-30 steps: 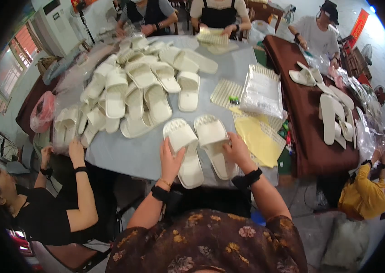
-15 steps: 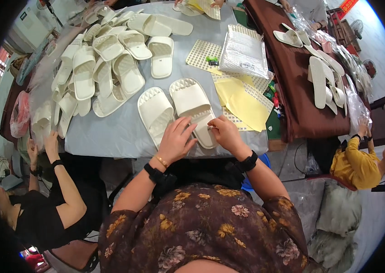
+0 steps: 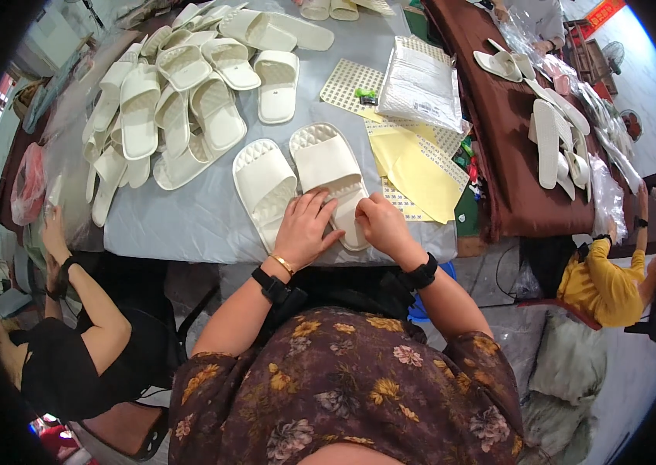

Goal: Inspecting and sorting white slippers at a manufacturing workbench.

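Note:
A pair of cream slippers lies side by side before me, open toes facing me: a left slipper (image 3: 264, 180) and a right slipper (image 3: 326, 160). My left hand (image 3: 306, 229) rests over the near half of the pair, fingers stretched out onto the right slipper's insole, just below its strap. On that slipper's right edge is my right hand (image 3: 384, 226), fingers pinched together; whatever they hold is hidden. Beyond my right hand lie yellow backing paper (image 3: 413, 167) and sheets of small printed stickers (image 3: 351, 84).
Many loose slippers (image 3: 177, 108) are heaped at the far left of the grey-covered table (image 3: 181, 225). A white plastic packet (image 3: 421, 85) lies on the sticker sheets. More slippers (image 3: 549, 143) sit on a brown-covered table at right. Co-workers sit left and right.
My left fingers have drawn closer together and settled lower against the slipper's insole. My right hand stays pinched at its edge. The view has shifted slightly; both co-workers' arms have moved.

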The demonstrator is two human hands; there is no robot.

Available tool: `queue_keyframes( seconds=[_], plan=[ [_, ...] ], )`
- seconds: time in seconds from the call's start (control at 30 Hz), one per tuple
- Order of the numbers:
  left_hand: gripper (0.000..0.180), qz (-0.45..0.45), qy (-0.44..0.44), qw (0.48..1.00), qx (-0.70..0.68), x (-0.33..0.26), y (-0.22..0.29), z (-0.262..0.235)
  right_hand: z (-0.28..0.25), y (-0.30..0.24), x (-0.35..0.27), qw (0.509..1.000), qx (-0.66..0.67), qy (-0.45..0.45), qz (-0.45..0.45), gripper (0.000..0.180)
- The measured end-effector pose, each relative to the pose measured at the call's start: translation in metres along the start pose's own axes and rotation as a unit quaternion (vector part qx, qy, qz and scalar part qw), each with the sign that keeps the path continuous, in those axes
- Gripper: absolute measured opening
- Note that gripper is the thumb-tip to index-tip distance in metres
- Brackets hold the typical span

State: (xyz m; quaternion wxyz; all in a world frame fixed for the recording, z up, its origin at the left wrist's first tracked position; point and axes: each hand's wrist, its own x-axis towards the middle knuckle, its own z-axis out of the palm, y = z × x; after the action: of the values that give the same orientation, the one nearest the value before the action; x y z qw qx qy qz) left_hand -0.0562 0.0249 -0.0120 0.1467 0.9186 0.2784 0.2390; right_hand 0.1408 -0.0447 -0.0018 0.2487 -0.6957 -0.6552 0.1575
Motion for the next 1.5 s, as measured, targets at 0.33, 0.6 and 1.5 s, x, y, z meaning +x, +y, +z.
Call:
queue_keyframes(
  seconds=[0.33, 0.6, 1.5],
  plan=[
    [0.055, -0.004, -0.004, 1.000, -0.005, 0.000, -0.001, 0.001, 0.013, -0.002, 0.027, 0.994, 0.086, 0.020, 0.066, 0.009],
    [0.054, -0.010, -0.011, 1.000, -0.004, -0.001, 0.000, -0.001, 0.019, -0.011, 0.030, 0.997, -0.004, 0.018, 0.078, 0.011],
    [0.046, -0.007, 0.025, 0.999, -0.028, -0.003, 0.001, -0.007, 0.029, 0.024, 0.014, 0.978, 0.095, 0.171, 0.075, 0.017]
  ],
)
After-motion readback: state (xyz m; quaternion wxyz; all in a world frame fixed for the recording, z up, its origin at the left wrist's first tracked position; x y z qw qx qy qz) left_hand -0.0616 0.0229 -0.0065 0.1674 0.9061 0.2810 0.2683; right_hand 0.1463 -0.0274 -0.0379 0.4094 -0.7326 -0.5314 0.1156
